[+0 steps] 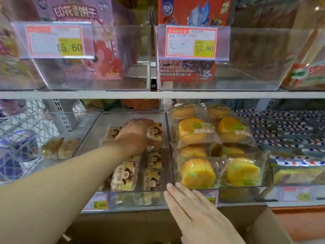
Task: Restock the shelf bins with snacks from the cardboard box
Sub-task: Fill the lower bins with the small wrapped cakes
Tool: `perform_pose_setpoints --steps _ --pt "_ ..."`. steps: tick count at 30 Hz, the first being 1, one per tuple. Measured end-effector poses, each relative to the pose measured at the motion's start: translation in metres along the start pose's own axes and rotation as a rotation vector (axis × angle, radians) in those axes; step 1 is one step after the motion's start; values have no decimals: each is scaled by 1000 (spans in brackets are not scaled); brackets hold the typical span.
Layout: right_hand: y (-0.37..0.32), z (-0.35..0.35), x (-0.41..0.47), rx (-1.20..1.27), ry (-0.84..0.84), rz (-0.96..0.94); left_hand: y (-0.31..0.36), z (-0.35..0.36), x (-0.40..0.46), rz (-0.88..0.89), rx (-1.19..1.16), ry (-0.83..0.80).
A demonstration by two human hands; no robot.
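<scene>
Wrapped snack [154, 133] gripped in the left hand [135, 136], deep inside the clear bin [91, 127] on the lower shelf, toward the bin's back right corner. Fingers curled round the packet, apparently setting it down behind the rows already there. More packets of the same kind [124, 175] lying flat toward the bin's front, stacked in two columns; back of the bin only partly filled, hence the long reach, probably to fill from the rear forward.

Right hand [191, 206] at the bin's front right corner, fingers [171, 188] straight and together, tips touching the front edge where this bin meets its neighbour. Nothing held; likely steadying the bin against the push of the other arm.

Just right of the bin, a second bin packed with yellow cakes [198, 171] in clear wrap. Left of the bin, two loose pastries [59, 147] on the shelf. Below the bin's front, a price tag [98, 202], and lower down the cardboard box [270, 224], one flap raised, contents hidden. Above the bin, the upper shelf with two clear bins holding a pink box [103, 55] and a red box [193, 11].
</scene>
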State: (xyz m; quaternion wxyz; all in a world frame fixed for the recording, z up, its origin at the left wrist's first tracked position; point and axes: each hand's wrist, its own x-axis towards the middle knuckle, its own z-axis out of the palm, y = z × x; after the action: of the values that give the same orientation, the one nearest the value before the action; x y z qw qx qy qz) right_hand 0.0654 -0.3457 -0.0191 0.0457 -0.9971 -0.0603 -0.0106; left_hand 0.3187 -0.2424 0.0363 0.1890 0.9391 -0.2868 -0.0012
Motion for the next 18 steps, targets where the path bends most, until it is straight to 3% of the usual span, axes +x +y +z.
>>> perform_pose_setpoints --steps 7,11,14,16,18 --pt "-2 6 0 -29 47 4 -16 24 20 22 235 -157" --pt "-5 3 -6 -19 -36 45 -17 19 26 28 298 -201" --pt "-6 -4 -7 37 -37 -8 -18 14 25 46 279 -200" --pt "-12 -14 -13 90 -124 16 -20 10 17 52 221 -161" --pt "-15 -18 -13 47 -86 36 -16 4 6 40 119 -96"
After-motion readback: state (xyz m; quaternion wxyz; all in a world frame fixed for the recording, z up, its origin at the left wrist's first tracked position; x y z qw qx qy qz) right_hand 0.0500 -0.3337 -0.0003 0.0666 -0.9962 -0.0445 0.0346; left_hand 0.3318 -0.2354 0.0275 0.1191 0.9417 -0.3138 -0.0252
